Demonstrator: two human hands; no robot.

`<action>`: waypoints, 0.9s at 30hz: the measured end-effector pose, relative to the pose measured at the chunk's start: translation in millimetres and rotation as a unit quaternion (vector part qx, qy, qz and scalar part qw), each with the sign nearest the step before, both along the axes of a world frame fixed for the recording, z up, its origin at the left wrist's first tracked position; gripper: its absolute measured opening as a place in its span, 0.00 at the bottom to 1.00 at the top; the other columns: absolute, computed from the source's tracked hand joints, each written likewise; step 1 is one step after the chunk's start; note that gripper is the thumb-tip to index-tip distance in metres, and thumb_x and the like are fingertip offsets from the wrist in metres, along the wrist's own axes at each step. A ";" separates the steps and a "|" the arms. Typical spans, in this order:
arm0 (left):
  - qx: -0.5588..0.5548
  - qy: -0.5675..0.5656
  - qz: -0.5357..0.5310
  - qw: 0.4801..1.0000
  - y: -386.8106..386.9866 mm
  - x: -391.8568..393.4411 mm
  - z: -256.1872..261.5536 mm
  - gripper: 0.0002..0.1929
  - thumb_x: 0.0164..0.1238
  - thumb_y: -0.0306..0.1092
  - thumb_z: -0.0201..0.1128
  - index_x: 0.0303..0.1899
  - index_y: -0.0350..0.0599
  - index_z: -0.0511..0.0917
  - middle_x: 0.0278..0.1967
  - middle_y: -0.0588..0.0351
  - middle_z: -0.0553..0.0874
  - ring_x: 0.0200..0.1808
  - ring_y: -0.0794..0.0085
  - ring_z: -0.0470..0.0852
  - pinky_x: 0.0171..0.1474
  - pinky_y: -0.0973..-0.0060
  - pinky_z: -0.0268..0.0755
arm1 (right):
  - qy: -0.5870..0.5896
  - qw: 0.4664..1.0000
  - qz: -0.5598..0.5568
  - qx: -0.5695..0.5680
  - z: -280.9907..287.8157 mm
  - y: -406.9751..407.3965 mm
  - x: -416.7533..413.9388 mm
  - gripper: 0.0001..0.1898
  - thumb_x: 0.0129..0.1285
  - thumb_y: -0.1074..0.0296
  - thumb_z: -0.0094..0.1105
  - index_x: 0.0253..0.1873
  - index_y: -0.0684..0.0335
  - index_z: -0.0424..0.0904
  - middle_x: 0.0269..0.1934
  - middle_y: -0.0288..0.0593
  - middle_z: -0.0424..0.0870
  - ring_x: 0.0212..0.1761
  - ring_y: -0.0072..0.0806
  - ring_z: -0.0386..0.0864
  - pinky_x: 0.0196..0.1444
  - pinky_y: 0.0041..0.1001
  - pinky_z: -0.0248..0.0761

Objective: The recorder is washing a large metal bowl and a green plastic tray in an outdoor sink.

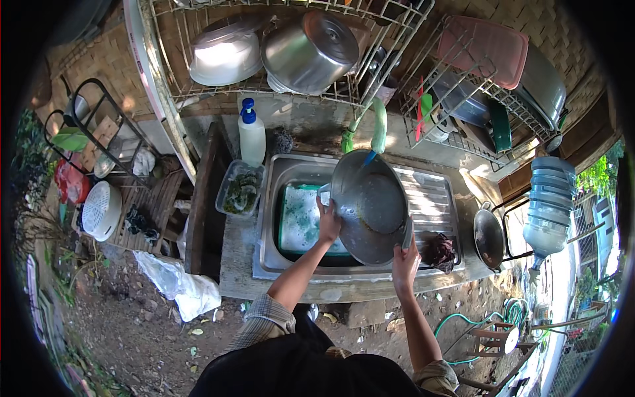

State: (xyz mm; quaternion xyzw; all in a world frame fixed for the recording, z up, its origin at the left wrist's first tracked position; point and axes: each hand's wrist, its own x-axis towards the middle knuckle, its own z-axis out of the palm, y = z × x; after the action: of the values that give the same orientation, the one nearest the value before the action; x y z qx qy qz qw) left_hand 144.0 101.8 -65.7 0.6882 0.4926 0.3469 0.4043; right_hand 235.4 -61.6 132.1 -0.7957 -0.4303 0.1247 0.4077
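A grey metal pan (379,203) is tilted over the right part of the sink (265,238), its inside facing me. My left hand (328,221) grips its left side by a handle, and my right hand (407,258) holds the handle on its right. Above the pan's upper rim hangs a pale green hose (379,124) with a blue end (369,158); whether water runs from it is hard to tell. Soapy water (303,213) with white foam fills a green-rimmed basin in the sink bowl, partly hidden by the pan and my left forearm.
Left of the sink are a pump bottle (252,134) and a plastic tub (241,188) with a scrubbing pad. A dark cloth (439,252) lies on the ribbed drainboard (426,193). To the right are a wok (488,238) and a large water bottle (549,208). Wire racks (317,97) with pots hang above.
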 end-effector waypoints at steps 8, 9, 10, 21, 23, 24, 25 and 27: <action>-0.031 -0.345 0.247 0.905 -2.4 -66.3 3.7 0.27 0.53 0.27 0.60 0.54 0.41 0.56 0.51 0.51 0.67 0.41 0.70 0.75 0.39 0.75 0.69 | 0.383 0.912 -0.090 0.114 -54.4 -5.1 32.4 0.09 0.47 0.79 0.54 0.35 0.58 0.72 0.24 0.29 0.72 0.21 0.16 0.68 0.20 0.18 0.57; -0.033 -0.343 0.244 0.907 -0.4 -73.7 6.1 0.27 0.53 0.27 0.60 0.54 0.41 0.56 0.51 0.51 0.67 0.41 0.70 0.75 0.39 0.75 0.69 | 0.431 0.892 -0.102 0.093 -59.1 -7.0 37.0 0.08 0.47 0.77 0.55 0.33 0.56 0.70 0.23 0.30 0.69 0.20 0.17 0.66 0.19 0.19 0.57; -0.193 -0.428 0.135 0.873 0.5 -78.3 19.5 0.27 0.53 0.30 0.60 0.53 0.42 0.57 0.49 0.52 0.68 0.44 0.67 0.74 0.43 0.73 0.68 | 0.476 0.869 -0.116 0.074 -64.4 -10.7 44.2 0.08 0.46 0.76 0.55 0.30 0.55 0.68 0.21 0.30 0.66 0.19 0.18 0.64 0.18 0.20 0.56; -0.403 -0.313 -0.063 0.858 -1.8 -139.8 62.7 0.14 0.56 0.35 0.55 0.42 0.39 0.71 0.39 0.57 0.76 0.40 0.73 0.76 0.44 0.73 0.69 | 0.594 0.788 0.074 0.143 -107.6 62.5 66.3 0.17 0.51 0.80 0.52 0.48 0.61 0.68 0.39 0.41 0.75 0.41 0.30 0.74 0.42 0.29 0.67; -0.391 -0.285 -0.053 0.874 -12.6 -134.7 69.3 0.14 0.55 0.33 0.54 0.44 0.41 0.69 0.37 0.59 0.75 0.38 0.75 0.75 0.39 0.74 0.69 | 0.585 0.792 0.075 0.157 -129.7 73.7 70.8 0.21 0.53 0.81 0.51 0.54 0.62 0.64 0.43 0.43 0.75 0.45 0.32 0.73 0.47 0.30 0.66; -0.357 -0.275 -0.002 0.893 -18.5 -137.3 59.7 0.14 0.54 0.33 0.54 0.42 0.41 0.69 0.34 0.60 0.75 0.33 0.76 0.73 0.35 0.76 0.67 | 0.511 0.839 0.034 0.183 -137.4 81.2 62.2 0.23 0.54 0.80 0.50 0.56 0.62 0.61 0.44 0.42 0.73 0.45 0.30 0.72 0.47 0.29 0.65; -0.327 -0.264 0.043 0.906 -23.8 -132.9 63.9 0.13 0.53 0.33 0.54 0.41 0.40 0.69 0.31 0.61 0.74 0.29 0.78 0.71 0.31 0.77 0.65 | 0.428 0.879 -0.013 0.208 -142.6 82.5 60.3 0.24 0.55 0.79 0.50 0.58 0.63 0.58 0.46 0.41 0.71 0.46 0.28 0.70 0.47 0.29 0.65; -0.262 -0.225 0.072 0.936 -38.0 -132.5 72.2 0.10 0.52 0.32 0.53 0.36 0.39 0.70 0.23 0.63 0.70 0.23 0.82 0.66 0.25 0.80 0.59 | 0.344 0.933 -0.055 0.094 -143.6 80.8 58.0 0.31 0.55 0.81 0.49 0.63 0.64 0.47 0.53 0.44 0.65 0.49 0.28 0.66 0.49 0.28 0.63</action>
State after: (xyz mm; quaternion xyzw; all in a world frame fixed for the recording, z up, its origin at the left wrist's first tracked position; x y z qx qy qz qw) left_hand 11.5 63.9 6.5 0.4247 0.5101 0.3791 0.6448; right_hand 293.4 19.2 -11.5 -0.6846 -0.2287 0.3272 0.6098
